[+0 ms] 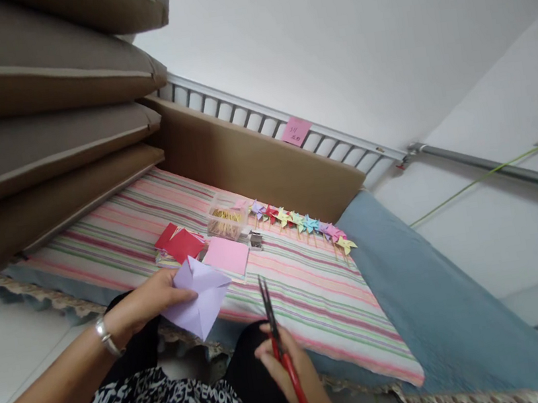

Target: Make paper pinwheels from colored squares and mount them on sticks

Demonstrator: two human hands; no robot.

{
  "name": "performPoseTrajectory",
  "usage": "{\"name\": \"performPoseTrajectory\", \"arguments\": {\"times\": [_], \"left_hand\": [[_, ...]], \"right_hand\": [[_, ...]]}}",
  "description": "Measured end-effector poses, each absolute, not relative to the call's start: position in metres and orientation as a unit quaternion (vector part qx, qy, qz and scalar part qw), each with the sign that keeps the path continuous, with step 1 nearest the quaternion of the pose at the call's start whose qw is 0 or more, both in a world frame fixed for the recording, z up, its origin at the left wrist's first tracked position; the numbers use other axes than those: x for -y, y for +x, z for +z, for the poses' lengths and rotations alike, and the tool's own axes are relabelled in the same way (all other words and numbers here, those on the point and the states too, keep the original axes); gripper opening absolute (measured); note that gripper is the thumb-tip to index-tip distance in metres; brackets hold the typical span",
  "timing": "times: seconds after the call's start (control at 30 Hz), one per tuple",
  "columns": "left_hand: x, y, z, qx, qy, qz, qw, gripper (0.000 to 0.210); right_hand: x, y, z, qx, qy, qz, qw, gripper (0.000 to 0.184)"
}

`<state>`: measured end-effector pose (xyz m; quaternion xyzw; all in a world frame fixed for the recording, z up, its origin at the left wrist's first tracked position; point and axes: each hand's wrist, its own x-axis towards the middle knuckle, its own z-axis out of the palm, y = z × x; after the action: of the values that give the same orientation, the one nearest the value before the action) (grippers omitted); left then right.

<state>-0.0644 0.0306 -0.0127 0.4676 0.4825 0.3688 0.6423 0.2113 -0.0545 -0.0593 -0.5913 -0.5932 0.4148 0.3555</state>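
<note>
Okay, our left hand (pixel 164 293) has the purple paper (pixel 206 304) pinched at its left side, thumb on top. Paper's a light lavender, plain, roughly square, turned corner-up, with crease lines running in from the corners; can't tell from here which lines are cuts. It's held up over the near edge of the striped cloth (pixel 315 318), just in front of the pink paper (pixel 226 255). Our right hand (pixel 288 359) is closed around the scissors (pixel 274 334) near the pivot: red handles toward us, dark blades pointing away, clear of the purple paper. Counts: one purple sheet in hand, one pair of scissors, one pink stack, one red paper stack (pixel 182 244) with fanned edges, sheets in either too tight to count. One clear box (pixel 226 224) with gold-coloured thin pieces, too many to number. One small metal clip (pixel 256 240) beside the box. Pinwheels (pixel 310 224): we get about eight in a row, overlapping, so not exact; lavender, red, yellow, green, blue, pink, on thin sticks. One pink note (pixel 296 131) on the rail (pixel 262 119).
</note>
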Motion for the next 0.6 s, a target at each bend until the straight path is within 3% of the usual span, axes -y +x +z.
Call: {"name": "performPoseTrajectory", "arguments": {"times": [0.17,0.3,0.4,0.6], "left_hand": [[-0.022,-0.039,-0.022,-0.416,0.529,0.28,0.685,0.023],[-0.02,-0.032,-0.022,-0.394,0.532,0.269,0.699,0.023],[-0.021,-0.035,-0.021,-0.386,0.463,0.32,0.731,0.024],[-0.009,-0.021,-0.044,-0.343,0.232,0.458,0.787,0.021]], "right_hand": [[0.026,0.189,-0.027,0.572,-0.527,0.443,0.447,0.044],[0.011,0.17,-0.028,0.587,-0.506,0.457,0.437,0.044],[0.008,0.163,-0.036,0.555,-0.511,0.459,0.469,0.042],[0.01,0.154,-0.054,0.471,-0.474,0.414,0.619,0.037]]}}
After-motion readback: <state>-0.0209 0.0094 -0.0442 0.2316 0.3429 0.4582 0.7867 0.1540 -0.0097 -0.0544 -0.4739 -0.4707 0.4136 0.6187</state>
